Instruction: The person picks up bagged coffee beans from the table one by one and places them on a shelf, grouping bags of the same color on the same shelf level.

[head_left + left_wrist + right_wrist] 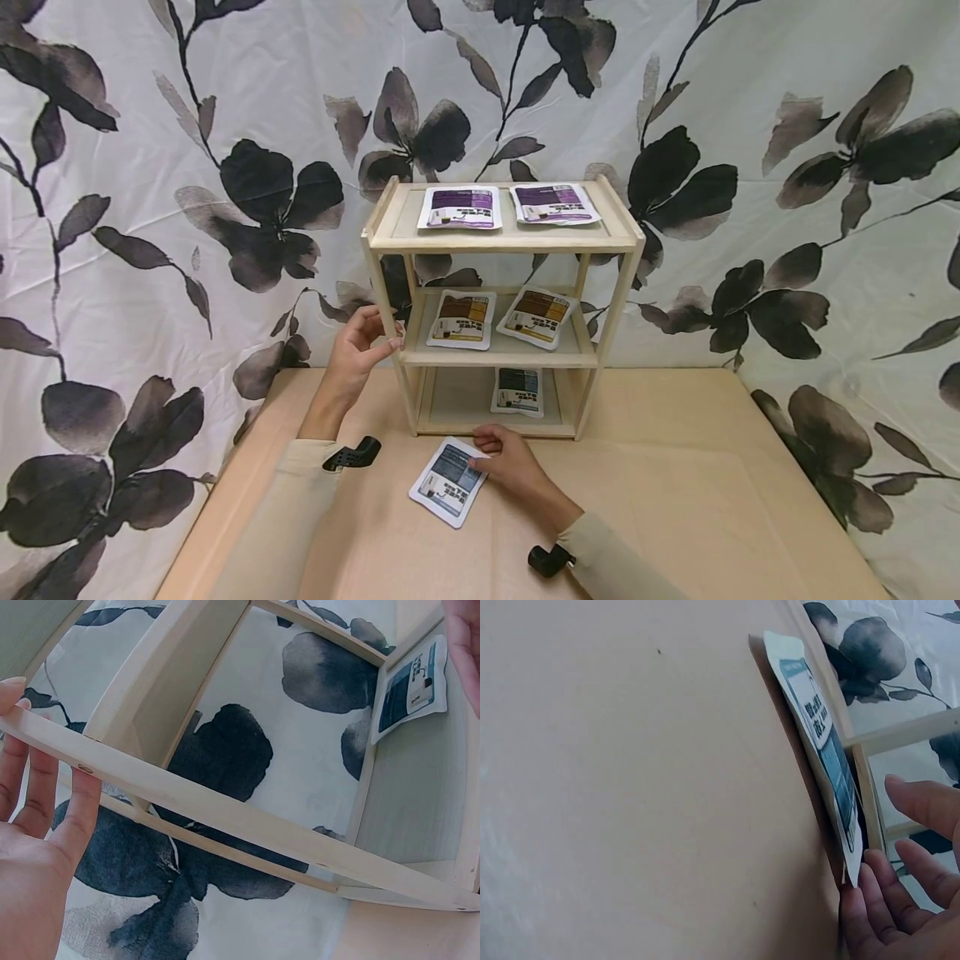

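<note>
A three-tier light wooden shelf rack [517, 360] stands on the table. My left hand [356, 354] holds its left front post; in the left wrist view the thumb lies on one side of the wooden post [187, 791] and the fingers on the other. On the table in front of the rack is a white pouch with a blue-grey label [448, 483]. My right hand [513, 462] is at this pouch's upper right corner. In the right wrist view, its fingertips [853, 900] touch the pouch's edge, while the thumb is apart from it.
Another blue-grey pouch [517, 392] lies on the bottom tier, towards the right. Two brown-labelled pouches [461, 320] are on the middle tier, two purple-labelled ones [461, 208] on the top. A floral cloth [285, 75] hangs behind the table [675, 467].
</note>
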A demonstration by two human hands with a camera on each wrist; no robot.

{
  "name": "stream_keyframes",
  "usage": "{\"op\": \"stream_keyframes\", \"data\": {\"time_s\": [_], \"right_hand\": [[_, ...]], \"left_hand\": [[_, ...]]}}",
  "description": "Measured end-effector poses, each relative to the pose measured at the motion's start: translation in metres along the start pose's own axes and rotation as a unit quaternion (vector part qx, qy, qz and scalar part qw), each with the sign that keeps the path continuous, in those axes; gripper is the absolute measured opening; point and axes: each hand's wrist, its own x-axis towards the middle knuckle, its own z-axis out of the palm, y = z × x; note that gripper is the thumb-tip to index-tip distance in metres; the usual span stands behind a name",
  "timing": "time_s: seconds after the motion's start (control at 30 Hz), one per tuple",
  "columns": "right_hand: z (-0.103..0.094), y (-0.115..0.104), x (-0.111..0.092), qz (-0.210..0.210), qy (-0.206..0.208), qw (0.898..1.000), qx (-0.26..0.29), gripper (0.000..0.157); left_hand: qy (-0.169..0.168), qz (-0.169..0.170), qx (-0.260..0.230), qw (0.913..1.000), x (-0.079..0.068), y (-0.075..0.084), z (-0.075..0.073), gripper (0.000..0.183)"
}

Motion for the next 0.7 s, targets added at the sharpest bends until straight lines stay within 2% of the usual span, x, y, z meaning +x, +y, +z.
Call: {"op": "stream_keyframes", "data": {"time_s": [0.2, 0.33, 0.43, 0.57, 0.7], "right_hand": [[0.01, -0.003, -0.004, 0.001, -0.002, 0.997, -0.072, 0.054], [0.018, -0.004, -0.005, -0.008, 0.0, 0.988, -0.151, 0.057], [0.021, -0.004, -0.005, -0.021, -0.004, 0.982, -0.188, 0.057], [0.021, -0.004, -0.006, -0.043, -0.014, 0.98, -0.195, 0.05], [0.02, -0.005, -0.008, -0.062, -0.023, 0.982, -0.179, 0.043]], "left_hand": [[0.002, -0.001, 0.0, 1.0, 0.0, -0.001, 0.0, 0.043], [0.004, 0.001, -0.003, 1.0, 0.0, 0.0, 0.001, 0.044], [0.004, 0.002, -0.006, 1.0, 0.0, -0.001, 0.001, 0.043], [0.004, 0.001, -0.008, 1.0, 0.0, 0.0, 0.001, 0.044], [0.004, -0.001, -0.006, 1.0, -0.001, 0.001, 0.002, 0.047]]}}
